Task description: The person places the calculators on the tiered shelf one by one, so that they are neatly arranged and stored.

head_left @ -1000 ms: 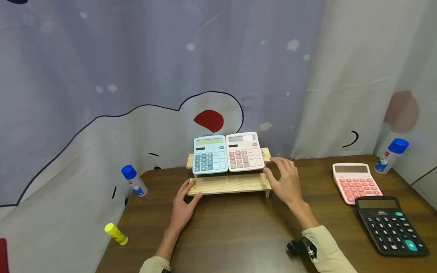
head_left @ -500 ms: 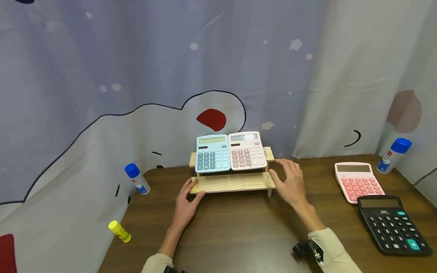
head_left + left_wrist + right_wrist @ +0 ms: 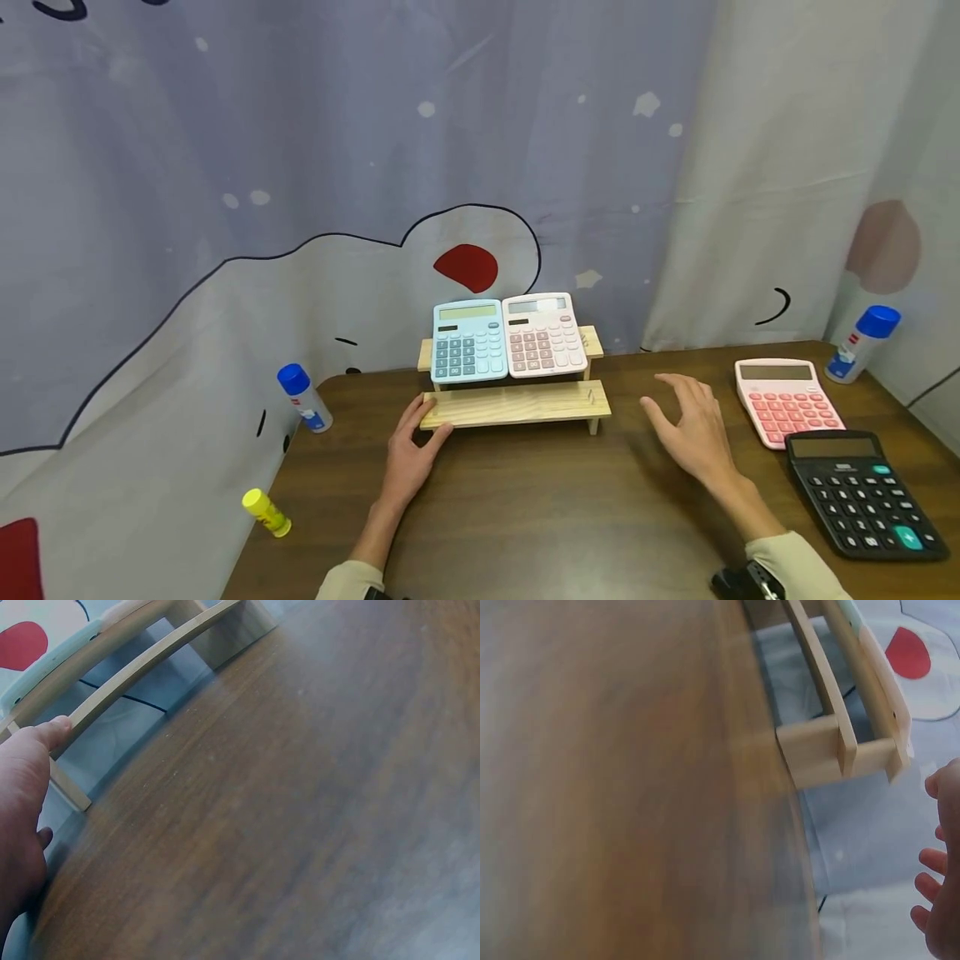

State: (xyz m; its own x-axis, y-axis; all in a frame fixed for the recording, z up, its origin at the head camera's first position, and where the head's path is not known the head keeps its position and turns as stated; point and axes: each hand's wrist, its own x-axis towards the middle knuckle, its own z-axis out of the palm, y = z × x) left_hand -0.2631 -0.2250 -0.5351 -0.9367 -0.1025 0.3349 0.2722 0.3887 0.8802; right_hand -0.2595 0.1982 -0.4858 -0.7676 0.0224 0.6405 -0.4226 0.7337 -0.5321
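A two-step wooden stand [image 3: 517, 405] is at the table's far edge. Leaning side by side on its upper step are a light blue calculator [image 3: 469, 342] and a pale pink calculator [image 3: 545, 337]. My left hand [image 3: 407, 462] grips the left end of the lower step, thumb at the front edge and fingers round the side. In the left wrist view the thumb [image 3: 56, 731] touches that step's front edge. My right hand [image 3: 696, 435] is apart from the stand, to its right, fingers spread and holding nothing. The right wrist view shows the stand's right end [image 3: 810, 750] beside that hand.
A pink-keyed calculator [image 3: 787, 402] and a black calculator [image 3: 862, 496] lie at the right, the black one at its lower edge. Blue-capped glue sticks stand at the left [image 3: 306, 400] and far right [image 3: 862, 343]. A yellow glue stick [image 3: 266, 512] is at the left edge. A curtain hangs behind.
My right hand has left the stand's right end and moved right, towards the pink-keyed calculator. The left hand keeps its hold on the stand, and the calculators stay in place.
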